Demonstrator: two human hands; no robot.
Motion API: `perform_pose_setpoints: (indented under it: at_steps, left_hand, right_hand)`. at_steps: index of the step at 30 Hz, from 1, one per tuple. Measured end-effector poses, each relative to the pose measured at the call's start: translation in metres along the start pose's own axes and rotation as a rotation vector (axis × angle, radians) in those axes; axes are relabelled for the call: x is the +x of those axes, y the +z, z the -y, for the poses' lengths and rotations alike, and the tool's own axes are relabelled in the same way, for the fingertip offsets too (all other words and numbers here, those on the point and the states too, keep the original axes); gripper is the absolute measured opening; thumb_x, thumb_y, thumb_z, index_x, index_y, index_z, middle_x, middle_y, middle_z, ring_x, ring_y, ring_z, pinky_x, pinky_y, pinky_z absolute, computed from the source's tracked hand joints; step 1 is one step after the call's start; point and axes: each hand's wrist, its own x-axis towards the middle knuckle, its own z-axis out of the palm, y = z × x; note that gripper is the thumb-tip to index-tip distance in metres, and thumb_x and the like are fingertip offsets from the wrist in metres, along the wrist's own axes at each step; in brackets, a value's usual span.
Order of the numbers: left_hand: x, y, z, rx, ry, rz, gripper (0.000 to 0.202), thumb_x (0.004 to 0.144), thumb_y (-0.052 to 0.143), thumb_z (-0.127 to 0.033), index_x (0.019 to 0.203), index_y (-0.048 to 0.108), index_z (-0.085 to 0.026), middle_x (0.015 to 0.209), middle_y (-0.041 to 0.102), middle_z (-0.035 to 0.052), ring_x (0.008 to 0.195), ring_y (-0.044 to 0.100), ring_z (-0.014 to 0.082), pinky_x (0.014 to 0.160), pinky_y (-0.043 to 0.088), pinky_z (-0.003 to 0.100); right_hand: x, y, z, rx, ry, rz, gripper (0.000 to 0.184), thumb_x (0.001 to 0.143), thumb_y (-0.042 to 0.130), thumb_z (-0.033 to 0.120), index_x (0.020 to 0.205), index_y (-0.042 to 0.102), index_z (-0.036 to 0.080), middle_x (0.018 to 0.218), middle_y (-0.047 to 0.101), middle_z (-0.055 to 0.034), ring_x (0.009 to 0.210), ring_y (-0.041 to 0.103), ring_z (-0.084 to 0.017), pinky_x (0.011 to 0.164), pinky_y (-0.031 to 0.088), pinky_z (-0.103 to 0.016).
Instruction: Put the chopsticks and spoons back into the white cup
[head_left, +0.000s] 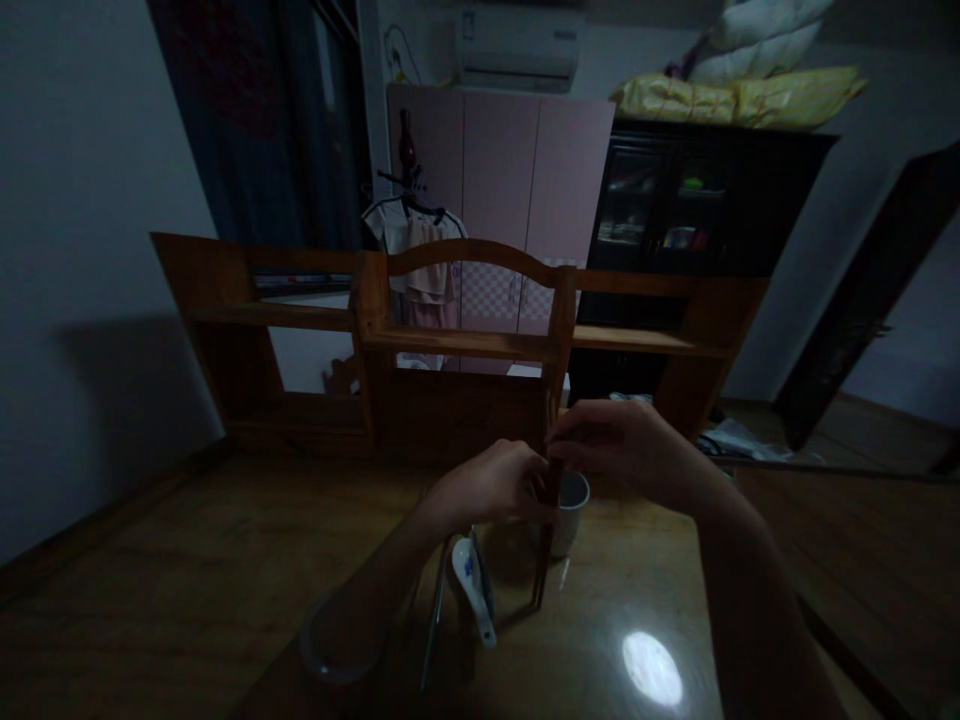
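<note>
A pair of dark brown chopsticks (pixel 543 572) stands nearly upright, the lower ends at the tabletop. My left hand (pixel 501 485) is closed around them at mid-length. Higher up, my right hand (pixel 619 445) pinches their upper part between thumb and fingers. Just behind them is a white cup (pixel 571 515), partly covered by my left hand and the chopsticks. A white ceramic spoon with a blue pattern (pixel 472 590) lies to the left, overlapping a darker utensil (pixel 482 570). Beside it lies a thin metallic stick (pixel 434 620), its upper end near my left wrist.
The wooden table (pixel 600 600) carries a bright light reflection near its front right. A wooden shelf unit (pixel 465 343) runs along the table's back edge. Past the right edge lies the floor (pixel 855 540). A pink wardrobe (pixel 499 180) and a black cabinet (pixel 712 190) stand farther back.
</note>
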Motion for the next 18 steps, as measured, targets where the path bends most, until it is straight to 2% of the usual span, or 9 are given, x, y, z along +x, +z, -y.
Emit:
perform_pose_setpoints:
  at_steps: [4,12,18]
  left_hand:
    - [0.001,0.002,0.003,-0.04,0.027,-0.008,0.03,0.069,0.075,-0.043,0.084,0.074,-0.017,0.081,0.074,0.0037,0.076,0.068,0.0186,0.062,0.044,0.022]
    - [0.003,0.005,0.007,-0.048,0.018,0.014,0.022,0.07,0.074,-0.034,0.083,0.075,-0.017,0.075,0.073,0.0012,0.07,0.066,0.0161,0.058,0.043,0.021]
    - [0.007,0.004,0.016,-0.068,-0.014,0.05,0.035,0.066,0.076,-0.043,0.088,0.074,-0.015,0.076,0.071,0.0014,0.071,0.063,0.0166,0.058,0.042,0.021]
  right_hand:
    - [0.0,0.0,-0.001,0.025,0.014,0.017,0.015,0.082,0.068,0.031,0.091,0.067,0.02,0.084,0.07,-0.0014,0.077,0.067,-0.016,0.068,0.054,-0.024]
    - [0.0,-0.001,-0.001,0.082,0.019,0.098,0.02,0.083,0.068,0.036,0.093,0.064,0.019,0.083,0.069,-0.0014,0.076,0.067,-0.015,0.066,0.053,-0.023]
    - [-0.001,0.0,-0.002,0.001,0.066,0.215,0.021,0.082,0.067,0.038,0.087,0.067,0.018,0.078,0.07,-0.0016,0.072,0.066,-0.016,0.061,0.051,-0.023]
